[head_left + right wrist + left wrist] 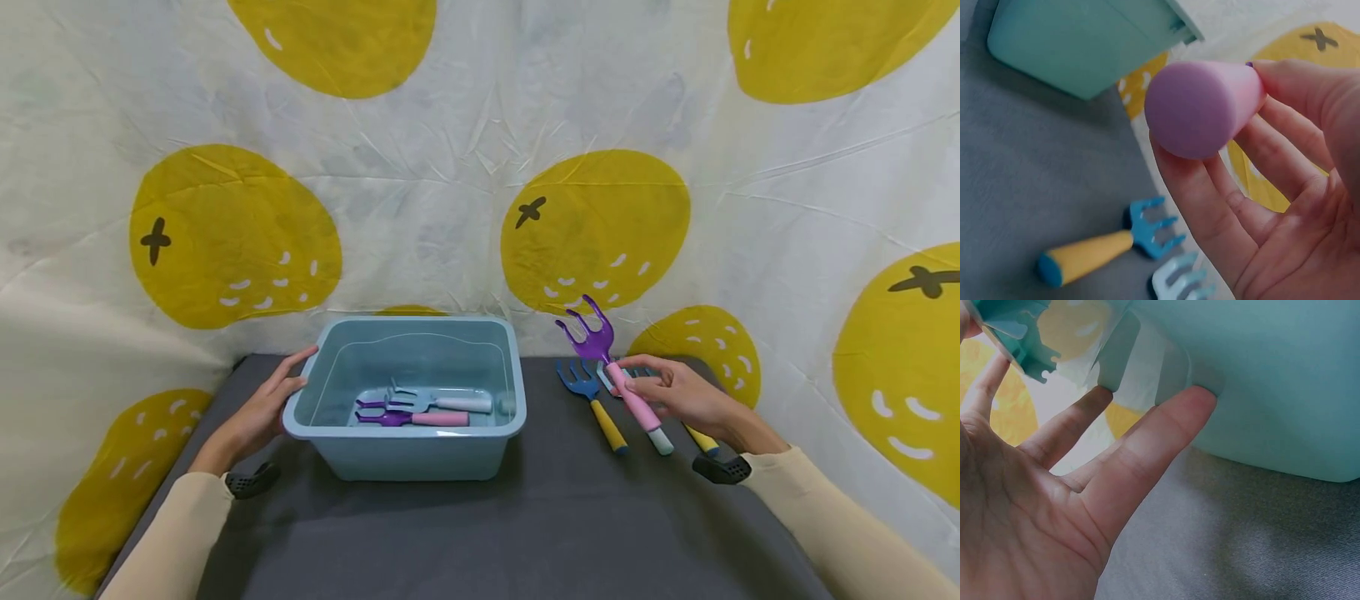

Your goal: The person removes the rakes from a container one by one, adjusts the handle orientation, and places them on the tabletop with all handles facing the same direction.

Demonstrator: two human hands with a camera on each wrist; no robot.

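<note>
My right hand (690,402) pinches the pink handle of a toy hand rake (597,343), raised with its purple tines pointing up and away. In the right wrist view the round end of the pink handle (1188,111) faces the camera. My left hand (255,417) touches the left side of a pale blue plastic bin (412,460), its fingers fairly straight. Up close, the thumb (1166,422) presses the bin's wall. Inside the bin lie several rakes, among them a pink-handled purple one (442,418) and a white-handled light blue one (465,404).
Right of the bin, a blue rake with a yellow handle (608,427) lies on the grey cloth-covered table (480,542). Beside it, a white-handled rake (662,442) and another yellow handle (703,440) are partly hidden by my right hand. A fruit-print curtain (420,233) hangs behind.
</note>
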